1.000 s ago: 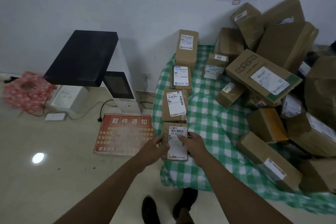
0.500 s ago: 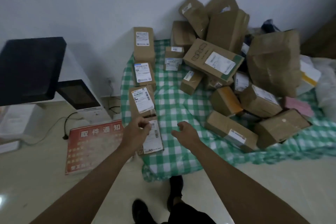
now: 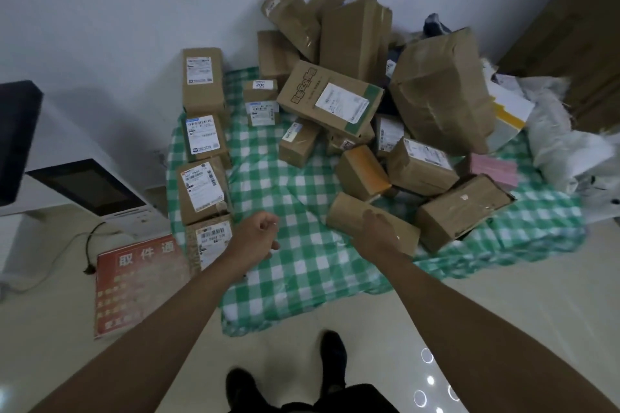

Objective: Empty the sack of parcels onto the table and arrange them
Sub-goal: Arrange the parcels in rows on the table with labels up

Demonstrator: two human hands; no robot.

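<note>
Step in hand: arranging. The parcels lie out on the green checked cloth (image 3: 295, 265); 4 labelled boxes stand in a neat column along its left edge, and the rest sit in a loose heap (image 3: 369, 104) at the back right.
Left hand (image 3: 256, 235): fingers curled together, holding nothing, above the cloth just right of the nearest column box (image 3: 209, 240).
Right hand (image 3: 379, 233): fingers spread apart, over the top of a long brown box (image 3: 372, 223) at the front of the heap; whether it touches yet I cannot tell.
Next move, as I judge it: close on that long box, lift it clear of its neighbours, turn its label up and start a 2nd column beside the first.
Risk: boxes lean on one another behind, so a pull could shift the heap.
Containers: a white sack (image 3: 567, 147) lies crumpled at the far right; its contents cannot be seen. All boxes look taped shut.
</note>
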